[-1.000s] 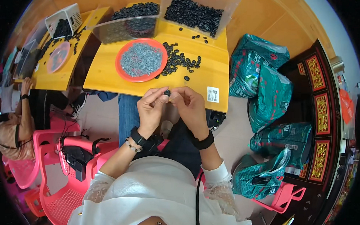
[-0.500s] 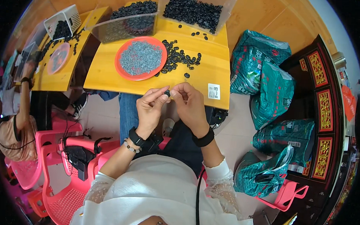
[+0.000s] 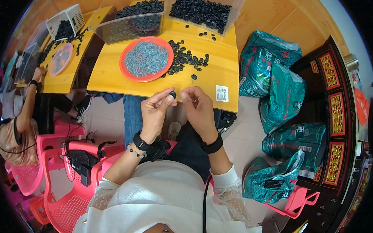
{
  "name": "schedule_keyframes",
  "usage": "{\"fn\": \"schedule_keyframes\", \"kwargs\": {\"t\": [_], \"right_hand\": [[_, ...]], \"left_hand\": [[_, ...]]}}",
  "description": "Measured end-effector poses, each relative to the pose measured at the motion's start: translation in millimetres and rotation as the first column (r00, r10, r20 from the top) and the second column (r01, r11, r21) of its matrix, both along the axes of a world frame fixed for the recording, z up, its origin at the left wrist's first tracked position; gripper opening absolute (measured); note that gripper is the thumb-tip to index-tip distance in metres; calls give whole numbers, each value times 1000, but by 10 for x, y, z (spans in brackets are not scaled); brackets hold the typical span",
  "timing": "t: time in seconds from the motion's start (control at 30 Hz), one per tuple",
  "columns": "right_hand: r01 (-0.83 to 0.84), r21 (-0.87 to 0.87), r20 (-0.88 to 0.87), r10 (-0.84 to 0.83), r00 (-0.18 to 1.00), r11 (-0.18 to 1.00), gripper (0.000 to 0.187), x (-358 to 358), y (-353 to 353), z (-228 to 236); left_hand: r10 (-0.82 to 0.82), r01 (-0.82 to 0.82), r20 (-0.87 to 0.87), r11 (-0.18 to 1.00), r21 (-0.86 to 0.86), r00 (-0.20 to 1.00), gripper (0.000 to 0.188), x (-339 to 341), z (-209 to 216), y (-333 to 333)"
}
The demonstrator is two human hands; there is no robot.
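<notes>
My left hand (image 3: 154, 111) pinches a small black ring-shaped part (image 3: 172, 94) between thumb and forefinger, just in front of the yellow table's (image 3: 208, 76) near edge. Close beside it, my right hand (image 3: 200, 111) curls its fingertips toward the part; whether they hold a small piece I cannot tell. On the table stands an orange plate (image 3: 146, 59) heaped with small grey parts. A loose pile of black parts (image 3: 185, 58) lies to its right.
Two clear bins of black parts (image 3: 134, 21) (image 3: 200, 9) stand at the table's far side. Green sacks (image 3: 277, 91) crowd the floor at right beside a dark carved cabinet (image 3: 334, 109). Pink plastic chairs (image 3: 61, 169) and another person (image 3: 13, 127) at a second yellow table are at left.
Both hands stay together at the table edge; the black part remains between the left fingertips, with only slight finger movement.
</notes>
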State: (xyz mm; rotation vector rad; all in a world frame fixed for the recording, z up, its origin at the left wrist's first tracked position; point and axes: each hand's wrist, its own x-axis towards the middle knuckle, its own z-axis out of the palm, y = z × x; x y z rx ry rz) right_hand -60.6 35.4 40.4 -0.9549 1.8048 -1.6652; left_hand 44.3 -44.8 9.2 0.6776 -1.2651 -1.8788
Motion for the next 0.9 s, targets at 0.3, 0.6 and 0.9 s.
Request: {"fn": "schedule_keyframes", "kwargs": {"t": [0.3,0.6,0.9], "right_hand": [[6,-2,-100,-7,995,1000,6,36,-27,-57],[23,-39,-174,-29,984,999,7,60,-38,-165],[3,-71,-20,-5,1000,997,9,61,-29,-54]], "left_hand": [[-29,29,9,999,-12,1000,24,0,0,64],[-36,36,-4,998,46,999,25,4,-30,55],[-6,9,29,994,-113,1000,24,-4,22,78]]}}
